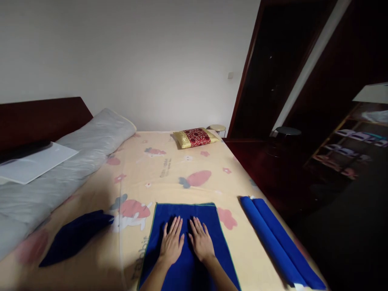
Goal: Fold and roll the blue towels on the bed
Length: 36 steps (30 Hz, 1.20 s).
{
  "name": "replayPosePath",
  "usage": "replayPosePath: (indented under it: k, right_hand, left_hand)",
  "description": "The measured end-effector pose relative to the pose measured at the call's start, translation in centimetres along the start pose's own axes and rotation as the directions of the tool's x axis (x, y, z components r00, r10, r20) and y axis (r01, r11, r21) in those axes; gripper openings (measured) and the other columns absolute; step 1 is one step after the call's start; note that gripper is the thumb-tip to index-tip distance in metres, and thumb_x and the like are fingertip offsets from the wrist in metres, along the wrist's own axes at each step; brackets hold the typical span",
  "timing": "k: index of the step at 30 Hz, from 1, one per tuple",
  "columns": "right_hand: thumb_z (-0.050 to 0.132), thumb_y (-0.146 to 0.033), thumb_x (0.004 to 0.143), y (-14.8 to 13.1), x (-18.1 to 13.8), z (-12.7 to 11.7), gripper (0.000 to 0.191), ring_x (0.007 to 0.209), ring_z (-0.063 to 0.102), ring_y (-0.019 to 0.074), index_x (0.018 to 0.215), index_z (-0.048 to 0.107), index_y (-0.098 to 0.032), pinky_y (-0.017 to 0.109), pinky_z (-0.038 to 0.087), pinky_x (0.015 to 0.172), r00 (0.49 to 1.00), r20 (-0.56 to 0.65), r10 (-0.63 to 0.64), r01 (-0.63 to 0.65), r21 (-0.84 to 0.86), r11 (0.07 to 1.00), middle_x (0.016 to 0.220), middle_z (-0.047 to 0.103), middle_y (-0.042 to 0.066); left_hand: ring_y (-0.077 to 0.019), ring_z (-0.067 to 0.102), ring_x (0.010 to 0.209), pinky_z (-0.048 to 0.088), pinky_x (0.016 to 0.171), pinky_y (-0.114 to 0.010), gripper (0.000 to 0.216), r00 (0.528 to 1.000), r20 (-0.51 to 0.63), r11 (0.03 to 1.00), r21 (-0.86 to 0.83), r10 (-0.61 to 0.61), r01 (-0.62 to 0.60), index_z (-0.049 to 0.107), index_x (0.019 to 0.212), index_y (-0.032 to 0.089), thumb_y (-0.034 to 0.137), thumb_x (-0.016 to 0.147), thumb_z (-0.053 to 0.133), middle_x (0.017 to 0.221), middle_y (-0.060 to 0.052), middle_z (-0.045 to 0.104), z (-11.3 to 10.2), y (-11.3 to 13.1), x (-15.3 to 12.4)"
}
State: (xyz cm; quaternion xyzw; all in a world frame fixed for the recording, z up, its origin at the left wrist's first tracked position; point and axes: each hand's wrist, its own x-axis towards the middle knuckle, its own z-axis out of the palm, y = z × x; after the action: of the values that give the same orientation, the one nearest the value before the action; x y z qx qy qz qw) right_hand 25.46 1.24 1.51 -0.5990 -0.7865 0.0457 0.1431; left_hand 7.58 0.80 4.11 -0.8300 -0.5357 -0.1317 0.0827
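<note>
A blue cloth (187, 210) with green stitched edges lies spread flat on the bed in front of me. My left hand (171, 242) rests palm down on its left half, fingers stretched forward. On the right half, my right hand (201, 241) lies flat too, its thumb apart from the fingers. Neither hand grips anything. Two rolled blue cloths (275, 242) lie side by side to the right, each with a white tag at an end. To the left is a crumpled dark blue cloth (75, 238).
The bed wears a cream sheet (169, 182) printed with carrots and rabbits. A red and gold pillow (197, 138) sits at the far edge. Along the left run a grey quilt (97, 133) and a white board (39, 161). Stools (287, 131) and a shoe rack (348, 137) stand beyond.
</note>
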Motion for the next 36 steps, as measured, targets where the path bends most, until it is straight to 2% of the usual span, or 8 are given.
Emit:
replayPosePath:
  k: [3, 10, 22, 25, 29, 31, 33, 36]
  right_hand:
    - [0.027, -0.045, 0.099, 0.5, 0.0, 1.3, 0.053, 0.142, 0.031, 0.0231, 0.148, 0.022, -0.024, 0.045, 0.031, 0.113, 1.000, -0.026, 0.006, -0.007, -0.011, 1.000, 0.154, 0.030, 0.006]
    - [0.031, -0.041, 0.099, 0.9, -1.2, 2.4, 0.059, 0.142, 0.031, 0.0234, 0.151, 0.008, -0.026, 0.044, 0.029, 0.113, 0.996, -0.081, -0.035, 0.031, -0.048, 0.998, 0.156, 0.027, 0.006]
    - [0.028, -0.044, 0.099, 0.8, -0.2, 1.9, 0.053, 0.142, 0.031, 0.0231, 0.148, 0.021, -0.026, 0.045, 0.034, 0.113, 0.999, -0.048, -0.017, 0.017, 0.010, 1.000, 0.154, 0.027, 0.004]
    - [0.027, -0.045, 0.099, 2.6, -0.7, 1.4, 0.051, 0.141, 0.031, 0.0220, 0.146, 0.027, -0.026, 0.046, 0.035, 0.114, 0.999, -0.034, -0.005, 0.005, 0.024, 1.000, 0.153, 0.029, 0.003]
    - [0.030, -0.047, 0.097, 7.9, -3.2, 0.6, 0.053, 0.141, 0.031, 0.0238, 0.145, 0.032, -0.024, 0.050, 0.034, 0.114, 0.992, -0.045, 0.115, -0.115, -0.007, 0.993, 0.153, 0.029, 0.005]
    - [0.030, -0.049, 0.097, 10.4, -4.4, 0.3, 0.055, 0.141, 0.032, 0.0247, 0.144, 0.032, -0.023, 0.051, 0.034, 0.114, 0.990, -0.041, 0.136, -0.137, -0.019, 0.990, 0.152, 0.031, 0.006]
    - [0.031, -0.052, 0.096, 11.8, -4.9, 0.2, 0.057, 0.139, 0.034, 0.0260, 0.144, 0.034, -0.022, 0.053, 0.034, 0.113, 0.988, -0.051, 0.145, -0.146, -0.030, 0.989, 0.151, 0.033, 0.008]
    - [0.034, -0.054, 0.095, 11.2, -4.4, 0.0, 0.058, 0.139, 0.034, 0.0277, 0.144, 0.035, -0.022, 0.054, 0.034, 0.113, 0.984, -0.111, 0.140, -0.145, -0.032, 0.989, 0.151, 0.034, 0.009]
  left_hand:
    - [-0.0177, 0.038, 0.139, 0.033, 0.110, -0.046, 0.057, 0.997, 0.021, 0.997, 0.009, -0.071, 0.071, 0.005, 0.150, 0.027, 0.033, 0.098, 0.029, 0.153, -0.002, 0.040, 1.4, -0.6, -0.4]
    - [-0.0180, 0.036, 0.140, 0.026, 0.114, -0.044, 0.058, 0.998, 0.045, 0.998, 0.032, -0.054, 0.053, 0.011, 0.150, 0.027, 0.034, 0.097, 0.032, 0.155, -0.003, 0.036, 2.5, -0.6, -1.4]
    - [-0.0183, 0.039, 0.139, 0.033, 0.110, -0.045, 0.056, 0.998, 0.028, 0.998, 0.002, -0.056, 0.056, 0.007, 0.149, 0.030, 0.032, 0.098, 0.029, 0.154, -0.002, 0.038, 2.9, -0.8, -0.8]
    - [-0.0187, 0.040, 0.138, 0.036, 0.109, -0.045, 0.054, 0.996, 0.042, 0.996, 0.024, -0.081, 0.080, 0.007, 0.148, 0.033, 0.034, 0.098, 0.028, 0.153, 0.000, 0.038, 2.8, -2.6, -2.0]
    - [-0.0218, 0.037, 0.140, 0.032, 0.113, -0.050, 0.052, 0.968, 0.131, 0.976, 0.074, -0.215, 0.206, 0.009, 0.146, 0.035, 0.043, 0.097, 0.025, 0.156, 0.000, 0.033, 2.0, -7.2, -5.5]
    - [-0.0222, 0.036, 0.141, 0.030, 0.114, -0.052, 0.051, 0.962, 0.155, 0.973, 0.086, -0.224, 0.213, 0.011, 0.145, 0.037, 0.044, 0.097, 0.025, 0.156, 0.002, 0.031, 1.6, -9.1, -7.1]
    - [-0.0228, 0.035, 0.141, 0.028, 0.114, -0.053, 0.051, 0.971, 0.111, 0.974, 0.102, -0.213, 0.202, 0.012, 0.145, 0.038, 0.043, 0.097, 0.027, 0.155, 0.003, 0.032, 1.4, -10.1, -7.7]
    - [-0.0240, 0.036, 0.141, 0.025, 0.115, -0.054, 0.054, 0.982, -0.015, 0.974, 0.125, -0.188, 0.189, 0.008, 0.146, 0.037, 0.041, 0.096, 0.029, 0.154, 0.001, 0.034, 0.9, -9.7, -6.9]
